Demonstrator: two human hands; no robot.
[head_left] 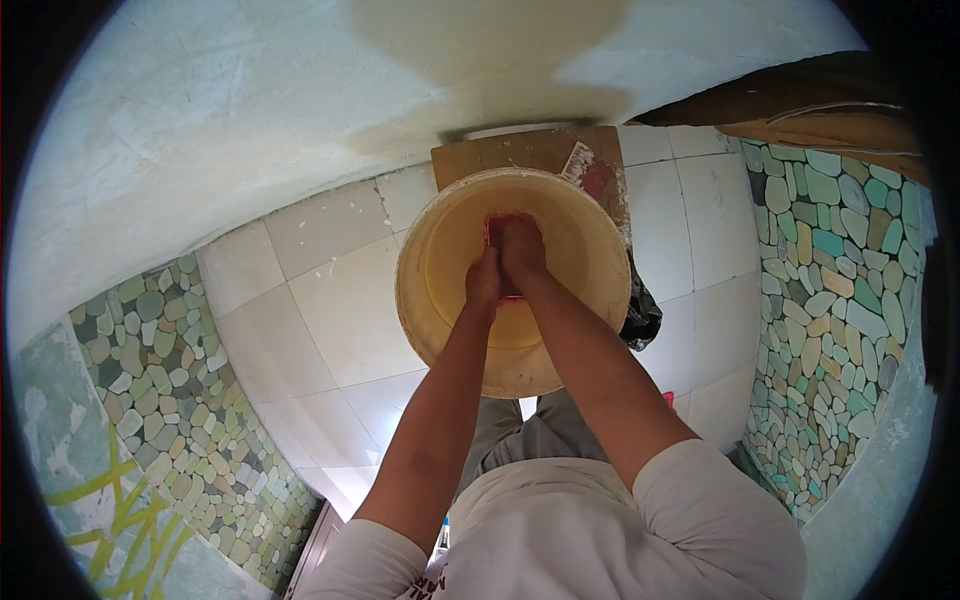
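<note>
Both my arms reach down into a large round beige tub (415,270). Low inside it is a red, box-like thing (489,228), mostly covered by my hands, so its exact kind does not show. My left hand (484,280) is closed against its left side. From the right, my right hand (522,250) presses down over it with the fingers curled; the fingertips are hidden, and whatever they grip cannot be made out. The two hands are close together, almost touching.
The tub hides part of a brown board (480,152) against the wall. A whitish-smeared, reddish flat piece (592,172) lies on the board. A black plastic bag (642,312) is right of the tub. Pale floor tiles (345,310) lie between pebble-stone strips (815,300); brown sheeting (830,110) stands back right.
</note>
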